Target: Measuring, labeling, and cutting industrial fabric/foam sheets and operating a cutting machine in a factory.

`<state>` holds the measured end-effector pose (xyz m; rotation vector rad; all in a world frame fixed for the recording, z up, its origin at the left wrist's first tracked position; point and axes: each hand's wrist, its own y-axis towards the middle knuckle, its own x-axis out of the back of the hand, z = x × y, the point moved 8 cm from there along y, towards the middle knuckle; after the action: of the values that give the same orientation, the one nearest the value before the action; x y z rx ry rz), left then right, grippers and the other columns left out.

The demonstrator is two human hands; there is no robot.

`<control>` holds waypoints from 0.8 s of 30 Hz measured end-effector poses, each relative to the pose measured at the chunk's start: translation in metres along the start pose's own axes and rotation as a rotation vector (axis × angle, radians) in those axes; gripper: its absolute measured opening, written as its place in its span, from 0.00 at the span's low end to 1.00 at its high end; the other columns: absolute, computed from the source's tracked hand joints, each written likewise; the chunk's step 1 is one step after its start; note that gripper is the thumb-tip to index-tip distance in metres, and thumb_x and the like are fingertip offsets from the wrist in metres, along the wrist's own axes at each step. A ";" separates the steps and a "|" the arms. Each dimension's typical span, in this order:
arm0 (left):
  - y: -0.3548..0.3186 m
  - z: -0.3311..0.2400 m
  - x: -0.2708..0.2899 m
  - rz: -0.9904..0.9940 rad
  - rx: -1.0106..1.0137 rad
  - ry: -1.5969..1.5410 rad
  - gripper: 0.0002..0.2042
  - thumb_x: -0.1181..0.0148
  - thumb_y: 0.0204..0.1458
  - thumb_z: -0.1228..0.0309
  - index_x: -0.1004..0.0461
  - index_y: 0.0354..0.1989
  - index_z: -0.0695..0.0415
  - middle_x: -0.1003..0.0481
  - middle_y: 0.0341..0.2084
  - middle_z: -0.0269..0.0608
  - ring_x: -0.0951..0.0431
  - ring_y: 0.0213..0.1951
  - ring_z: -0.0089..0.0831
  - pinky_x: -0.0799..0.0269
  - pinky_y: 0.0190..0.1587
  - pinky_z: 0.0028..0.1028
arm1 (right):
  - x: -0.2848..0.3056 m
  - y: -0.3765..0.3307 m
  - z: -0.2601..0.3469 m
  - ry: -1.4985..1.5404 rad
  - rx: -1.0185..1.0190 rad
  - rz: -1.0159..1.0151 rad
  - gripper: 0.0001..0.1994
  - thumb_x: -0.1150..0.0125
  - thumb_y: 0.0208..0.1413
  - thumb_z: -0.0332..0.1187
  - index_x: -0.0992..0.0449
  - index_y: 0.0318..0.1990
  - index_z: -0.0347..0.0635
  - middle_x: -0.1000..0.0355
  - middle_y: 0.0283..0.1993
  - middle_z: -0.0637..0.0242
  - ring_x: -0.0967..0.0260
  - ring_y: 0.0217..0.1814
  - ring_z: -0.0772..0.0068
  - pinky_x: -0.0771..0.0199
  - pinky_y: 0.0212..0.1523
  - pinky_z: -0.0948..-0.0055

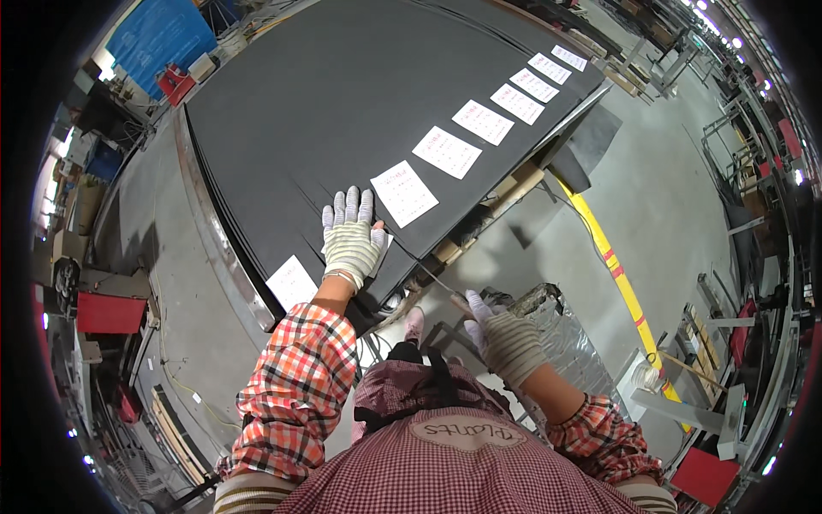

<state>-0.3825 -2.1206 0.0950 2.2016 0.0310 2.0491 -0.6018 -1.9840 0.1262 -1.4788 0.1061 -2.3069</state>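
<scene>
My left hand [349,240], in a striped knit glove, lies flat with fingers stretched forward on a large black sheet [325,103]. Part of a white paper label [384,254] shows beside its wrist and palm. Off the table's near right edge, my right hand [509,343] is closed round the light handle of a thin metal-shafted tool [443,285]. The shaft points toward the sheet's edge; whether its tip touches is too small to tell. A white printed label [406,194] lies just right of my left fingers, another label [291,283] to the left.
Several more printed labels [483,122] run in a row along the sheet's right side. A metal rim [210,206] borders the table's left. At right stand a silvery wrapped bundle [565,334] and a yellow strip [612,257]. A red toolbox-like object [175,85] sits at far left.
</scene>
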 end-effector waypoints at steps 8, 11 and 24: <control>0.005 -0.005 0.001 0.029 -0.017 -0.001 0.30 0.55 0.50 0.58 0.46 0.63 0.55 0.49 0.63 0.49 0.53 0.65 0.46 0.64 0.65 0.45 | -0.016 0.072 0.031 -0.122 -0.078 0.119 0.25 0.57 0.58 0.39 0.47 0.63 0.45 0.29 0.40 0.50 0.28 0.35 0.51 0.28 0.37 0.56; 0.003 0.000 0.000 0.023 -0.008 0.005 0.30 0.55 0.50 0.58 0.46 0.63 0.55 0.49 0.63 0.49 0.53 0.65 0.46 0.63 0.65 0.45 | -0.022 0.069 0.029 -0.140 -0.082 0.166 0.25 0.58 0.58 0.39 0.48 0.63 0.45 0.29 0.40 0.50 0.28 0.36 0.51 0.28 0.37 0.56; -0.001 0.002 -0.003 -0.010 -0.023 0.016 0.30 0.55 0.51 0.58 0.46 0.62 0.55 0.49 0.63 0.50 0.52 0.65 0.47 0.63 0.65 0.45 | -0.063 0.027 -0.023 -0.091 -0.078 0.135 0.28 0.56 0.58 0.44 0.52 0.65 0.55 0.27 0.35 0.54 0.28 0.30 0.51 0.28 0.33 0.55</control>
<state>-0.3802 -2.1206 0.0922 2.1676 0.0202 2.0510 -0.5915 -1.9891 0.0551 -1.5619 0.2646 -2.1479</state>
